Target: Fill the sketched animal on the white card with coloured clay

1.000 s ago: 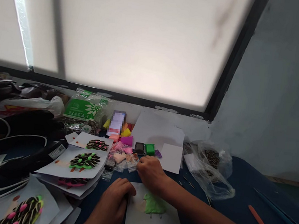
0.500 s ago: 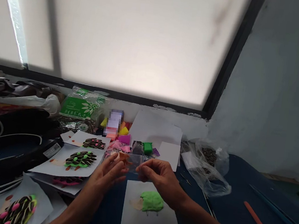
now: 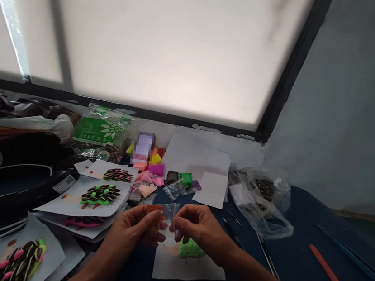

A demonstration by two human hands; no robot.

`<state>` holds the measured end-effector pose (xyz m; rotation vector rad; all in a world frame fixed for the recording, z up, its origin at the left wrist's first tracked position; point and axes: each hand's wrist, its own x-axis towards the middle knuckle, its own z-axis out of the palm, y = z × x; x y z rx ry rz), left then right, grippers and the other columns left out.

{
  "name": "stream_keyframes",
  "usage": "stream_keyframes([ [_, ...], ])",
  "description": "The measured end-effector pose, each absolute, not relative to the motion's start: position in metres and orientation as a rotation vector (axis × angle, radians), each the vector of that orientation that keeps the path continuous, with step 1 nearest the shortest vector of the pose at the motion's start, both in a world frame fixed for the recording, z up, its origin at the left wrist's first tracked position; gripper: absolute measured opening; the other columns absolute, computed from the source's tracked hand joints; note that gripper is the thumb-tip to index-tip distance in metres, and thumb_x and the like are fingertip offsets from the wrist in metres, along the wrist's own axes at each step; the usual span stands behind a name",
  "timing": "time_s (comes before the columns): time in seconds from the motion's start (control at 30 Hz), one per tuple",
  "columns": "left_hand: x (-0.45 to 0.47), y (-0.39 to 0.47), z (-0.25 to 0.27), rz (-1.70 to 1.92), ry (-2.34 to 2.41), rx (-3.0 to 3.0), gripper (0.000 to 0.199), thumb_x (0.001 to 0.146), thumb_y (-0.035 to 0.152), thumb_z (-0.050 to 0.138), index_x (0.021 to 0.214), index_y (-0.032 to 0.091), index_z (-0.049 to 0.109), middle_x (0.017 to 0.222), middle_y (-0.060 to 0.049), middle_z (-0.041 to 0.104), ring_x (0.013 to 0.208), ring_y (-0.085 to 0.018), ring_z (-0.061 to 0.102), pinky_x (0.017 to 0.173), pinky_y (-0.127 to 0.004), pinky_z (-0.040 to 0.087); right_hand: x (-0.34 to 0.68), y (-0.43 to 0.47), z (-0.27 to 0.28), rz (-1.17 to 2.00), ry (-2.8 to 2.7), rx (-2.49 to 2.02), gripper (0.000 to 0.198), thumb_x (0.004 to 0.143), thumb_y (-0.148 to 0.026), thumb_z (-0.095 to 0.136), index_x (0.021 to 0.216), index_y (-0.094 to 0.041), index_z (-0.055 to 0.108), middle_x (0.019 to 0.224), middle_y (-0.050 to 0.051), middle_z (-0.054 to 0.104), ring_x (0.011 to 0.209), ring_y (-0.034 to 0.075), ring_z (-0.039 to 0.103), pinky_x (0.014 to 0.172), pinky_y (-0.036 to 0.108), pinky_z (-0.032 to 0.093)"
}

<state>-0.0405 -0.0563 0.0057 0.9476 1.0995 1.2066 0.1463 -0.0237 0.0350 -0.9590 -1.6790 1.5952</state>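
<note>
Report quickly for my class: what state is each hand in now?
Left hand: closed, thumb and finger pinching a small clear bag with orange-brown material.
Right hand: closed, pinching the bag's other end.

The right hand [image 3: 199, 226] has moved from the packet pile [image 3: 147, 186] and now pinches one side of a clear bag [image 3: 170, 210]. The left hand [image 3: 131, 227] has left the card [image 3: 171, 270] edge and now grips the bag's opposite end, apparently at the brown clay [image 3: 154, 208]. Since the previous view, the right hand has partly covered the green clay shape [image 3: 192, 249].
</note>
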Motion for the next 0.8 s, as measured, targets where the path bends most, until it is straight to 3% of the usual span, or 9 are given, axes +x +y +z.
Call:
stream_keyframes([
  [0.23,-0.042,-0.055,0.002,1.22,1.058,0.894,0.041,0.074,0.048,0.081,0.097,0.015,0.072,0.092,-0.008,0.077,0.072,-0.021,0.076,0.061,-0.027,0.061,0.147,-0.023,0.032,1.392,-1.654,-0.939,0.013,0.078,-0.018,0.065,0.081,-0.018,0.052,0.071,-0.002,0.062,0.061,0.011,0.056,0.059,0.024,0.046],
  [0.43,-0.045,-0.052,-0.003,1.22,1.037,0.809,0.029,0.082,0.035,0.078,0.101,0.014,0.072,0.105,-0.012,0.077,0.08,-0.023,0.077,0.063,-0.026,0.062,0.148,-0.025,0.029,1.306,-1.693,-0.883,0.004,0.08,-0.02,0.064,0.082,-0.017,0.061,0.069,-0.002,0.06,0.064,0.012,0.054,0.062,0.026,0.044],
  [0.53,-0.047,-0.052,-0.006,1.223,1.055,0.811,0.031,0.077,0.036,0.082,0.098,0.014,0.073,0.104,-0.011,0.077,0.08,-0.022,0.077,0.066,-0.025,0.062,0.147,-0.022,0.026,1.326,-1.692,-0.879,0.009,0.081,-0.024,0.064,0.082,-0.016,0.069,0.07,-0.001,0.061,0.066,0.012,0.054,0.063,0.026,0.044],
  [0.7,-0.047,-0.053,-0.007,1.198,1.057,0.874,0.05,0.063,0.052,0.087,0.095,0.015,0.076,0.103,-0.01,0.078,0.081,-0.023,0.076,0.072,-0.027,0.062,0.147,-0.02,0.023,1.431,-1.672,-0.835,0.01,0.078,-0.024,0.069,0.076,-0.016,0.073,0.076,0.001,0.066,0.074,0.014,0.058,0.073,0.028,0.047],
  [0.8,-0.046,-0.054,-0.006,1.189,1.063,0.912,0.052,0.059,0.056,0.088,0.088,0.015,0.076,0.096,-0.01,0.079,0.082,-0.026,0.076,0.071,-0.031,0.062,0.145,-0.022,0.023,1.495,-1.625,-0.825,0.019,0.076,-0.034,0.076,0.079,-0.016,0.076,0.072,0.001,0.065,0.068,0.012,0.056,0.069,0.027,0.047],
])
